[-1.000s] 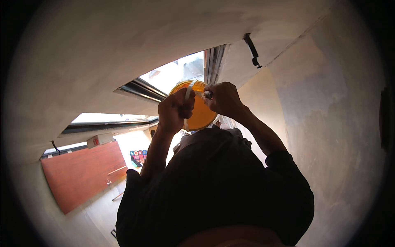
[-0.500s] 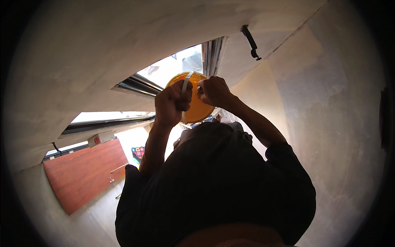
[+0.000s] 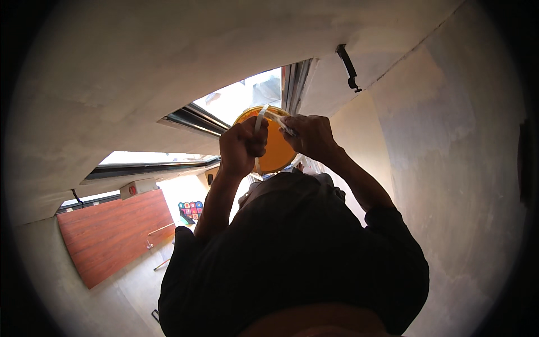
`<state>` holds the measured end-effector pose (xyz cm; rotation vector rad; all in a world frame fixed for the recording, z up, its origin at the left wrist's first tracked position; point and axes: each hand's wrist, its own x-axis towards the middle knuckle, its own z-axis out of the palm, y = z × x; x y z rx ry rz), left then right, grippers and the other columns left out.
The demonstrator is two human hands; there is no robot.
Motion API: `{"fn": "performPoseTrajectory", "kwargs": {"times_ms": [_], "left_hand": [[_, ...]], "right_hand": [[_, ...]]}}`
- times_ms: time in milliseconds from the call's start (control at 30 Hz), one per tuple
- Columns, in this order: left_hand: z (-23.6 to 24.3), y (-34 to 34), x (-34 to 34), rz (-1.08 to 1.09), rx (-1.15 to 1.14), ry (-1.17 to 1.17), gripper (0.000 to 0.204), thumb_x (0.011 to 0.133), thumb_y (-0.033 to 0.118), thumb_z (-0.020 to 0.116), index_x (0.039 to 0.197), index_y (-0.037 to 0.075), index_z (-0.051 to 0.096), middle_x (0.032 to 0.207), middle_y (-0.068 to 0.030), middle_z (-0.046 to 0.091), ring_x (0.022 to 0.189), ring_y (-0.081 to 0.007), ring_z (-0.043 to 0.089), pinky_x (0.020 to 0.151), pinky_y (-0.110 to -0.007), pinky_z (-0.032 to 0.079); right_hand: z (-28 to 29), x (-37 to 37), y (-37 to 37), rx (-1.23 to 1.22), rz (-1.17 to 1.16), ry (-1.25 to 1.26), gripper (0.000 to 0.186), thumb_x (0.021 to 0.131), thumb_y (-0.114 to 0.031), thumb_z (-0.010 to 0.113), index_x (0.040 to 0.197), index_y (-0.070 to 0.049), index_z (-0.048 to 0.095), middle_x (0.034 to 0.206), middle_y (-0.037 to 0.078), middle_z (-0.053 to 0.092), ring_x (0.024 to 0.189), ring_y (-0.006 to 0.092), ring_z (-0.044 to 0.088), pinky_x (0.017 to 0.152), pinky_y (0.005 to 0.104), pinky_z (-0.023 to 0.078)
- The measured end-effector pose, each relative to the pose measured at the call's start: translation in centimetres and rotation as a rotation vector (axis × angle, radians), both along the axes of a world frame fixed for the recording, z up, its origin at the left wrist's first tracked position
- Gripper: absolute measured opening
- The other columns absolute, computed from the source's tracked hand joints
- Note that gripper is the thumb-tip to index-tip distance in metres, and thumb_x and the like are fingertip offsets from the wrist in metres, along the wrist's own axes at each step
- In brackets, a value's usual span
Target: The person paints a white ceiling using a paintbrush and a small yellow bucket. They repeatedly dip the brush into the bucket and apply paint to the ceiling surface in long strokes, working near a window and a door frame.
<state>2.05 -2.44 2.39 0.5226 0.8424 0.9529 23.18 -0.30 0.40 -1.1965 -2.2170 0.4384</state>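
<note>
A round yellow-orange bucket [image 3: 275, 154] is in front of me, seen from above, with a pale strap-like handle [image 3: 261, 115] across it. My left hand [image 3: 244, 145] is closed in a fist around this handle, over the bucket's left side. At the right side of the bucket, my right hand [image 3: 315, 137] is closed on a narrow whitish tool [image 3: 279, 121], which may be a brush. Its pale end points up and left toward the far rim, close to the handle. The fingers cover part of the tool, so its exact kind cannot be made out.
Beyond the bucket, a dark-framed window [image 3: 241, 92] lets in bright light. A black bracket [image 3: 348, 68] sticks out from the plastered surface at upper right. At left are a reddish-brown wood panel [image 3: 118, 233] and a multicoloured item [image 3: 190, 209].
My right hand has moved slightly right and down in the view and turned, so the whitish tool in it now shows. My left hand still grips the handle. The whole view has shifted a little.
</note>
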Motion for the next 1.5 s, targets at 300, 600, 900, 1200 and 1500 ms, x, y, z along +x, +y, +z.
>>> {"fn": "performPoseTrajectory", "kwargs": {"times_ms": [300, 600, 900, 1200, 1500], "left_hand": [[-2.5, 1.0, -0.8, -0.043, 0.295, -0.154, 0.021, 0.084, 0.004, 0.055, 0.103, -0.003, 0.061, 0.085, -0.0022, 0.060, 0.070, -0.0070, 0.056, 0.055, -0.019, 0.045], [-0.2, 0.9, -0.5, 0.014, 0.113, -0.246, 0.020, 0.081, 0.017, 0.049, 0.093, 0.003, 0.055, 0.070, 0.0023, 0.041, 0.053, -0.0054, 0.034, 0.044, -0.018, 0.028], [1.0, 0.4, -0.4, 0.094, 0.021, -0.066, 0.021, 0.080, 0.017, 0.048, 0.093, 0.002, 0.056, 0.067, 0.0014, 0.044, 0.049, -0.0061, 0.036, 0.043, -0.019, 0.028], [1.0, 1.5, -1.0, 0.007, 0.159, 0.152, 0.009, 0.086, 0.015, 0.063, 0.082, 0.007, 0.063, 0.067, 0.0034, 0.053, 0.054, -0.0016, 0.045, 0.047, -0.020, 0.036], [-0.7, 1.1, -2.0, 0.063, 0.092, -0.202, 0.024, 0.090, 0.017, 0.051, 0.102, -0.002, 0.060, 0.074, -0.0048, 0.057, 0.058, -0.0096, 0.050, 0.048, -0.021, 0.040]], "right_hand": [[0.0, -1.4, -0.7, -0.589, -0.040, 0.499, 0.016, 0.078, -0.010, 0.071, 0.091, 0.001, 0.070, 0.079, 0.013, 0.071, 0.069, 0.0170, 0.070, 0.064, 0.0286, 0.055], [-0.9, -1.5, 0.3, -0.418, -0.009, 0.438, 0.020, 0.081, -0.009, 0.072, 0.097, 0.002, 0.069, 0.085, 0.011, 0.071, 0.075, 0.0161, 0.068, 0.069, 0.0280, 0.055], [-1.0, -1.0, 0.5, 0.059, 0.069, 0.176, 0.023, 0.081, -0.012, 0.071, 0.102, -0.003, 0.066, 0.092, 0.014, 0.068, 0.079, 0.0274, 0.069, 0.069, 0.0322, 0.055], [-0.4, -2.3, 0.8, -0.776, 0.111, 0.633, 0.022, 0.081, -0.005, 0.070, 0.100, 0.006, 0.067, 0.086, 0.013, 0.071, 0.071, 0.0172, 0.069, 0.063, 0.0257, 0.054], [-0.4, -2.4, -0.1, -0.471, 0.132, 0.456, 0.016, 0.079, -0.007, 0.068, 0.092, 0.003, 0.068, 0.085, 0.013, 0.071, 0.075, 0.0234, 0.070, 0.069, 0.0301, 0.056]]}}
